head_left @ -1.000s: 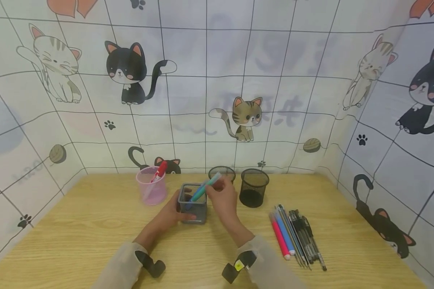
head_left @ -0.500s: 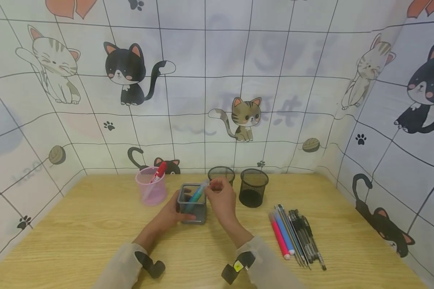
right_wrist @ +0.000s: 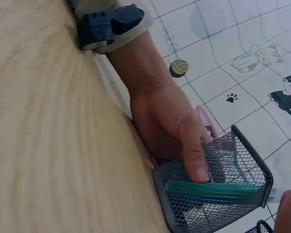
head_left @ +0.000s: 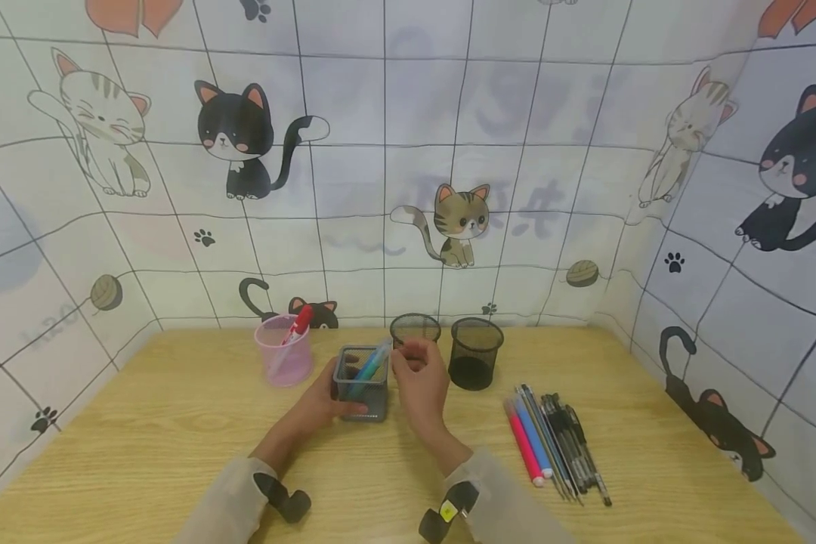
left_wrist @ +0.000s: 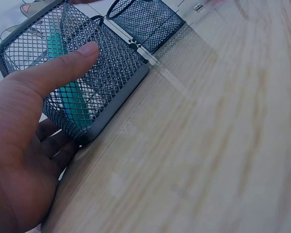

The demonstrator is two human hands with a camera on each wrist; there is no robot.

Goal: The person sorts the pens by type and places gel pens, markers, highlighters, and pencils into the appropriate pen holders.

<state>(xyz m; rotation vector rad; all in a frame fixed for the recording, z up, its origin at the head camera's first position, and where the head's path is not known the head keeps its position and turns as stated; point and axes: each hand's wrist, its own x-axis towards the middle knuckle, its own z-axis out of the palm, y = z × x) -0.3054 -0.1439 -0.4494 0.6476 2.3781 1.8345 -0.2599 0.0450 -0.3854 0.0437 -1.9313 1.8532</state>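
A square grey mesh pen holder stands on the table, its side gripped by my left hand. In the left wrist view, the thumb of that left hand presses the mesh, other fingers lying behind it. Inside, a green marker and a blue one lean toward the right rim; the green one also shows through the mesh in the left wrist view. Just right of that rim is my right hand, fingers loosely curled with nothing between them. Only a sliver of it shows at the right wrist view's edge.
A pink cup with a red-capped marker stands back left. Two round black mesh cups stand behind, one partly hidden by my right hand, the other beside it. Right lie a pink marker, a blue marker and several pens.
The green marker has gone down into the square holder and my right hand has let it go, shifting slightly right. The left hand has kept its grip on the holder.
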